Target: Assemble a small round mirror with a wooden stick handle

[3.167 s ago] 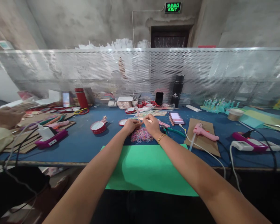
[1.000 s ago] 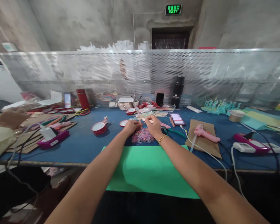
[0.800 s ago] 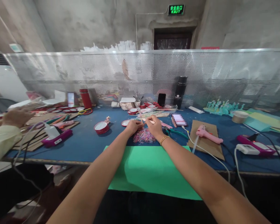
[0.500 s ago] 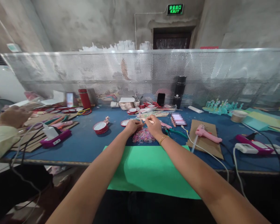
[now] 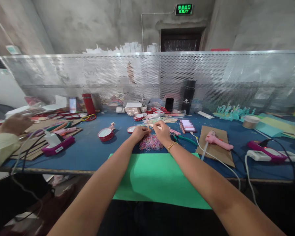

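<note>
My left hand [image 5: 139,133] is closed, its fingertips pinched on a thin, pale pink stick [image 5: 147,123] that points up. Close on its right, my right hand [image 5: 163,132] is closed too, fingers curled together at the stick. A small pale thing shows at those fingers, too small to name. Just below both hands lies a heap of small coloured rubber bands [image 5: 151,143], mostly pink and purple. A green sheet [image 5: 159,180] spreads under my forearms over the table's front edge.
A pink glue gun [image 5: 218,141] rests on cardboard [image 5: 227,157] at right, near a purple power strip [image 5: 270,152]. Teal-handled pliers [image 5: 186,140] lie beside my right hand. Red tape rolls [image 5: 105,134] are at left. A co-worker's hand [image 5: 16,124] is at far left.
My hands stay almost in the same place above the rubber bands. The co-worker's hand at far left has shifted slightly.
</note>
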Demonstrator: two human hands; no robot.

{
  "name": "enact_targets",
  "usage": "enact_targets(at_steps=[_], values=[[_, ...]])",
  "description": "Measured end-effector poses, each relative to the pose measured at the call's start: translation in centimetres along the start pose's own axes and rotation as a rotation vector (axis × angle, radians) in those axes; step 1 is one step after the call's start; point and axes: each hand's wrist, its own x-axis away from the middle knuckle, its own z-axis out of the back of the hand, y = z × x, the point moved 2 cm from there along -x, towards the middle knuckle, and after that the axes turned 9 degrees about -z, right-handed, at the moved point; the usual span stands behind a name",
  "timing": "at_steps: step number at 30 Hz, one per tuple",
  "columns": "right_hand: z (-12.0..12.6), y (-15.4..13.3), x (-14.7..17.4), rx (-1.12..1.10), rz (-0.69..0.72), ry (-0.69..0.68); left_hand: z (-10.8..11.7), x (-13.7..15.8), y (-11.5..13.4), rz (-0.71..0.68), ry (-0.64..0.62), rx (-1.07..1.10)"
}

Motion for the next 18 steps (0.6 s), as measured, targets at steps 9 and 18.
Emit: enact_targets(at_steps=[9, 18], values=[[-0.20, -0.44, 0.21, -0.029, 0.057, -0.037, -0.16, -0.07, -0.03, -0.009, 0.009, 0.051], [0.08, -0.26, 0.02, -0.010, 0.005, 0.008, -0.09, -0.16, -0.26, -0.008, 0.000, 0.024]])
